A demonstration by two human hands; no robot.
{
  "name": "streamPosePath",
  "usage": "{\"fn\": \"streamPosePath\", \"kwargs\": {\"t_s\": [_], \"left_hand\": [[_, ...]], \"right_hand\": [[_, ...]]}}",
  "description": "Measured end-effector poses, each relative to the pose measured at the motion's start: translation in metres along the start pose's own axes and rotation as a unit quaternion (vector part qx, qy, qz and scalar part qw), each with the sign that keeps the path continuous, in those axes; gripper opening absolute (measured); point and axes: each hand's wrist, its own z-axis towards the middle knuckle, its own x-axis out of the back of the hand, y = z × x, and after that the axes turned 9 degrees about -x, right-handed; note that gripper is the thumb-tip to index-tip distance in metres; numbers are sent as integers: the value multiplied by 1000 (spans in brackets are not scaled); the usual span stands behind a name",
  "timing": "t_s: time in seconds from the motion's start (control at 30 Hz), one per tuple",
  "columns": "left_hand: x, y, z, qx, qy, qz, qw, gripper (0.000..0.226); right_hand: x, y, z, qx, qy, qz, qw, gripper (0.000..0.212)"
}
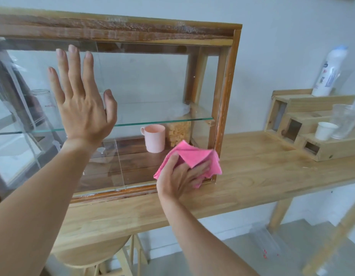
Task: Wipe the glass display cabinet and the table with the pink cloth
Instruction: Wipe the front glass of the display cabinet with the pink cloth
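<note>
Two hands: right hand (180, 176) bunches the soft, light pink cloth (192, 156) at the cabinet (226, 96) lower right corner; left hand (81, 104) flat, fingers spread.

The cloth (194, 158) in my right hand (178, 180) is bright pink, plain, with no print. The cabinet (225, 100) frame shows two woods: dark reddish-brown, streaked and worn pale along the top, and lighter honey tan on the inner posts. Its glass shelf (162, 121) has a green edge. Behind the glass, the mug (153, 140) is pale pink and the jar (179, 134) holds golden-yellow pieces. The table (252, 176) is light blond wood with darker wavy grain. The stepped rack (316, 124) is pale wood too. On it, the small paper cup (325, 130) is white, the tumbler (344, 121) clear. The bottle (330, 72) is white with a blue top and red and blue label marks. The wall is light grey.
</note>
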Motion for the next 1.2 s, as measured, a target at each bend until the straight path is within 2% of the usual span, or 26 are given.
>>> {"fn": "streamPosePath", "kwargs": {"t_s": [0.07, 0.13, 0.2, 0.27, 0.3, 0.37, 0.43, 0.47, 0.53, 0.6, 0.67, 0.7, 0.73, 0.77, 0.83, 0.9, 0.97, 1.1, 1.2], "left_hand": [[0, 1, 0, 0, 1, -3, 1000, 65], [1, 1, 0, 1, 1, -2, 1000, 65], [1, 1, 0, 1, 0, -3, 1000, 64], [1, 2, 0, 0, 1, -6, 1000, 64], [2, 2, 0, -1, 2, -7, 1000, 64], [2, 1, 0, -2, 3, -10, 1000, 64], [1, 1, 0, -4, 4, -8, 1000, 64], [1, 1, 0, -5, 5, -7, 1000, 64], [1, 0, 0, -6, 5, -6, 1000, 64], [1, 0, -1, -4, 6, -8, 1000, 64], [1, 0, 0, -3, 5, -8, 1000, 64], [2, 1, 0, -2, 5, -8, 1000, 64], [2, 1, 0, -1, 4, -7, 1000, 64], [2, 1, 0, -1, 4, -8, 1000, 64], [1, 1, 0, -5, 7, -9, 1000, 64], [0, -1, 0, -6, 11, -8, 1000, 63], [-2, -2, -1, -5, 14, -4, 1000, 63], [-2, -1, -1, -4, 14, 6, 1000, 62], [-2, 0, -1, 2, 13, 5, 1000, 63]], "right_hand": [[-4, -5, 1, -92, -15, 35, 995, 95], [-5, -23, 2, -103, -6, 56, 993, 91], [-3, -40, 2, 18, 20, 38, 999, 89], [-5, -50, 4, 182, 19, -30, 983, 83], [-6, -53, 6, 225, 20, -66, 972, 85], [-9, -55, 8, 236, 25, -89, 967, 84], [-10, -50, 6, 197, 23, -78, 977, 76], [-9, -45, 4, 148, 16, -66, 987, 74], [-5, -34, 1, -2, 2, -15, 1000, 73], [-1, -29, 2, -135, -7, 41, 990, 82], [0, -33, 4, -176, -18, 55, 983, 95], [-1, -37, 4, -150, -18, 47, 987, 99], [-2, -40, 2, -87, -19, 28, 996, 98], [-3, -41, 0, 13, -18, -7, 1000, 91], [-2, -38, -1, 214, -14, -89, 973, 73], [-1, -31, 3, 285, -11, -126, 950, 66], [-2, -23, 7, 270, -8, -122, 955, 65], [-6, -13, 14, 72, 42, -36, 996, 71], [-7, -9, 18, 48, 56, -12, 997, 73]]}}
